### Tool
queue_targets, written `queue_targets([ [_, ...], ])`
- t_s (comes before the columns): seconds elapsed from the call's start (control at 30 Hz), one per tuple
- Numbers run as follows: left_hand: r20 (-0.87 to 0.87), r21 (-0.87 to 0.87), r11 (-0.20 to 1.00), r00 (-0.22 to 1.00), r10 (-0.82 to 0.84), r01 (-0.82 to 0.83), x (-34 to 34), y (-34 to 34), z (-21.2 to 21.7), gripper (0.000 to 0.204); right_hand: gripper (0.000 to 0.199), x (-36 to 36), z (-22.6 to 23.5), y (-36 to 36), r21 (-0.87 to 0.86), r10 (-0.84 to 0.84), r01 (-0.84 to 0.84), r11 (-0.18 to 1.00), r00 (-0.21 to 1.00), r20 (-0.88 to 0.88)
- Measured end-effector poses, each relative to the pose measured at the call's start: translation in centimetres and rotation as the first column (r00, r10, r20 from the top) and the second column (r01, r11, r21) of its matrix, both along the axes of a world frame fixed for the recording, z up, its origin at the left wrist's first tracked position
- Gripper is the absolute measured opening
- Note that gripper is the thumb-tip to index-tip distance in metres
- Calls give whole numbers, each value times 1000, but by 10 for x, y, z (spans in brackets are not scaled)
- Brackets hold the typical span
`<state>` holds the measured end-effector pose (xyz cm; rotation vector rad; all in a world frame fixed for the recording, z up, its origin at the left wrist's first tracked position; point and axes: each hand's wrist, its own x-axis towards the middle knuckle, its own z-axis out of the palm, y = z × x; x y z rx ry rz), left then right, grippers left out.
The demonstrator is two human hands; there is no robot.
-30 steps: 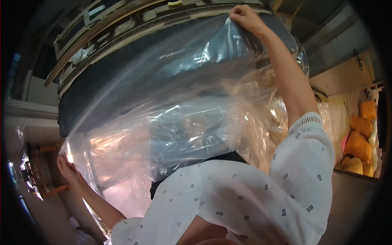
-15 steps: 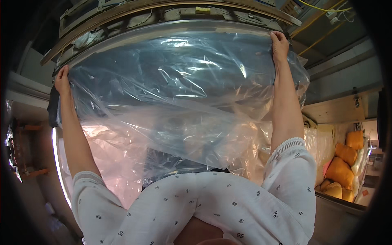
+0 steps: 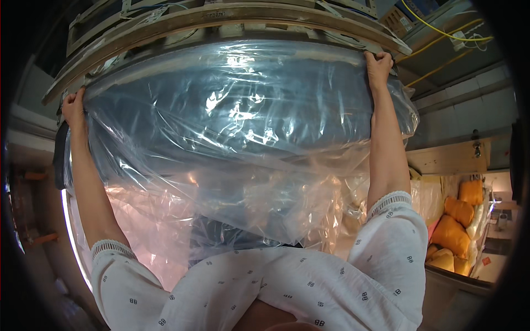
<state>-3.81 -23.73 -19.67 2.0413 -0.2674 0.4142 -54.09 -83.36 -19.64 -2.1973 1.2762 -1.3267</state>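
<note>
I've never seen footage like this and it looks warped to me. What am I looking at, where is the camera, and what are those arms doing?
The camera sits on a person's head; its wide fisheye lens bends straight edges. The two arms in patterned white sleeves are that person's own, stretched out ahead. The left hand and the right hand each grip an upper corner of a large clear plastic sheet, held spread over a big dark padded piece below a wooden frame. The plastic hangs crinkled toward the body. At the right, orange cushions lie wrapped in plastic.
</note>
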Motion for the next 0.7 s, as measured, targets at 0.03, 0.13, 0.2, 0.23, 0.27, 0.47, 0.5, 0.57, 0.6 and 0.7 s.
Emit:
queue_targets([
  [0.03,20,85,996,999,40,-42,-1,-13,-4,27,38,-6,2,-1,-8,-26,26,1000,1000,-9],
  [0.13,-116,-340,939,988,-102,57,15,7,-16,26,38,-4,5,-1,119,-27,13,993,993,119],
  [0.2,-235,-374,925,958,-167,69,20,28,-12,27,38,-2,5,-4,130,-29,4,991,982,187],
  [0.23,-247,-428,901,948,-200,78,19,29,-11,29,38,-3,5,-6,142,-33,-4,990,966,257],
  [0.27,-251,-432,898,946,-207,82,20,31,-11,29,41,-5,2,-12,91,-32,12,996,976,217],
  [0.47,-300,-508,860,928,-220,40,21,25,-8,36,47,-12,-10,-33,135,-4,-31,990,967,253],
  [0.5,-295,-510,859,928,-226,46,19,25,-9,36,47,-12,-8,-29,132,-8,-27,991,966,257],
  [0.57,-305,-481,875,925,-226,55,16,24,-5,33,47,-12,-2,-21,42,-7,-2,999,977,211],
  [0.6,-293,-485,872,927,-234,67,18,24,-8,33,44,-9,-2,-14,-81,-3,19,997,982,187],
  [0.7,-163,-52,995,983,-90,83,14,40,-8,34,28,12,13,17,-315,35,26,949,982,186],
])
